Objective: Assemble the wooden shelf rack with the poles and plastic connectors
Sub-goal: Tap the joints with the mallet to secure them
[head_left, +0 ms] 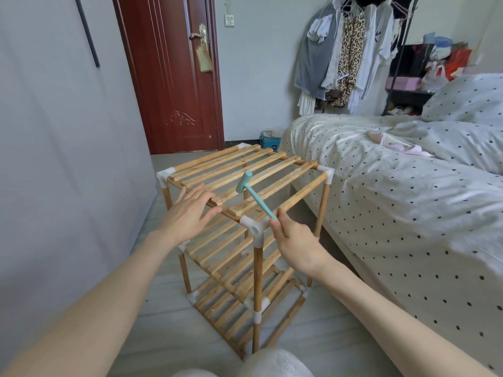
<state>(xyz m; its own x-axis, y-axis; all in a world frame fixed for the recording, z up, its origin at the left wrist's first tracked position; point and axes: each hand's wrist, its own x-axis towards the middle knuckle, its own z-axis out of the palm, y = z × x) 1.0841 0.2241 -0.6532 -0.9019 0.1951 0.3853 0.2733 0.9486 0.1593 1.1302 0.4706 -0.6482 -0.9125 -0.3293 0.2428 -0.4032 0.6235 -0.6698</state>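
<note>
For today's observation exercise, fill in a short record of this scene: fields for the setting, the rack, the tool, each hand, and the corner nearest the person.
setting: bedroom floor, beside a bed
rack: wooden shelf rack, three slatted tiers, standing upright
tool: small teal hammer, head raised over the top tier
right hand: grips the hammer handle's end
left hand: open, resting on the top tier's front edge
nearest corner: white plastic connector, its top socket empty

We are losing the handle end of the mallet inside the right hand, the front rail of the shelf rack beneath the left hand, and the rack's rear legs behind its own slats.
</note>
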